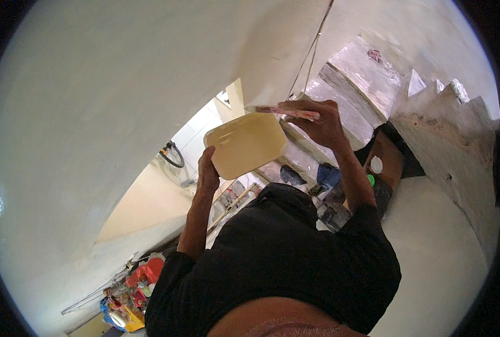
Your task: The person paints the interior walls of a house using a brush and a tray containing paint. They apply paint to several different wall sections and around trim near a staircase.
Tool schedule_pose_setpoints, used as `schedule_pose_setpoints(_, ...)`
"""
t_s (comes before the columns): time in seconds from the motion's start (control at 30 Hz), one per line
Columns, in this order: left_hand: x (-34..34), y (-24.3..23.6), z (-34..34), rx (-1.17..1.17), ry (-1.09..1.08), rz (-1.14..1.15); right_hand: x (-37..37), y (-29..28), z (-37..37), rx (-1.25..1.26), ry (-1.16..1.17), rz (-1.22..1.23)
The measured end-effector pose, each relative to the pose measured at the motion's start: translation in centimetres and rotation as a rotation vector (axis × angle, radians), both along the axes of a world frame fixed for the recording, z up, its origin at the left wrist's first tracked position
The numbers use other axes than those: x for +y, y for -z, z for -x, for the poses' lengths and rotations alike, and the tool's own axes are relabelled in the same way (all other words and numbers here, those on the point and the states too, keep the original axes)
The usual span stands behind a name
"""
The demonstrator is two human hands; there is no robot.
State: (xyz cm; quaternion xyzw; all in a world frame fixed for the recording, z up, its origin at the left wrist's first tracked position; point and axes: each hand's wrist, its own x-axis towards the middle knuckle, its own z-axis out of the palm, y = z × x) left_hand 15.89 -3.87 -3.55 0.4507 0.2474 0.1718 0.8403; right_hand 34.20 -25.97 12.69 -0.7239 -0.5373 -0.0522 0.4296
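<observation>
Head view: from where I stand, I see a person in a black shirt (283,247) with both bare hands up in front, well above the things below.
Tub (249,164): it is in the air in front of the shirt, a bit left of the middle. It is creamy yellow and looks like a box with round corners. I cannot tell if the flat cream part is stuff inside or the tub itself.
Left hand (208,171): the fingers hold the tub by its left edge, with the thumb up on the side.
Brush (278,110): long, thin and flat, with pink and red smears. It lies across the tub's far rim, and I cannot tell if they touch.
Right hand (320,121): the fingers are closed on the brush handle.
Wall (120,84): big, pale and smooth, with a soft shine at the far left.
Steps (368,70): grey and white, rough and hard, with straight edges, beyond the right hand. A thin cord (317,42) hangs near them.
Stair side (446,132): zigzag like big teeth, at the right.
Open room: there is air left of the tub, up to the wall. On the right, the steps fill the space behind the arm.
Pile (132,295): red, yellow and blue bits, low on the left.
</observation>
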Motion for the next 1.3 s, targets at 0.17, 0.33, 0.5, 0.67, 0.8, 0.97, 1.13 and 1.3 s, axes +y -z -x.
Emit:
schedule_pose_setpoints(0.17, 0.5, 0.8, -1.1, 0.027, 0.038, -0.042, -0.6, 0.4, 1.0, 0.184, -0.212, 0.087)
schedule_pose_setpoints(0.33, 0.3, 0.2, -1.6, 0.049, 0.021, -0.072, 0.2, -0.6, 2.3, 0.246, -0.305, 0.357)
schedule_pose_setpoints(0.5, 0.3, 0.9, -1.7, 0.041, 0.06, -0.103, 0.2, -0.2, 1.8, 0.228, -0.34, 0.331)
schedule_pose_setpoints(0.67, -0.2, 0.0, -1.4, 0.061, 0.064, -0.11, -0.1, 0.1, -0.2, 0.213, -0.281, 0.238)
schedule_pose_setpoints(0.8, -0.3, 0.3, -1.6, 0.049, 0.087, -0.106, 1.1, 1.6, -1.1, 0.288, -0.201, 0.087)
schedule_pose_setpoints(0.97, 0.6, 2.8, -1.7, 0.077, 0.163, -0.129, 1.4, 3.2, -2.5, 0.225, -0.128, 0.046)
schedule_pose_setpoints(1.13, 1.2, 3.0, -1.4, -0.008, 0.171, -0.139, -0.7, 1.6, -6.4, 0.337, -0.086, -0.221)
schedule_pose_setpoints(1.3, 0.1, 1.1, -1.1, -0.013, 0.046, 0.094, -3.4, 2.4, -18.9, 0.554, 0.079, -0.831)
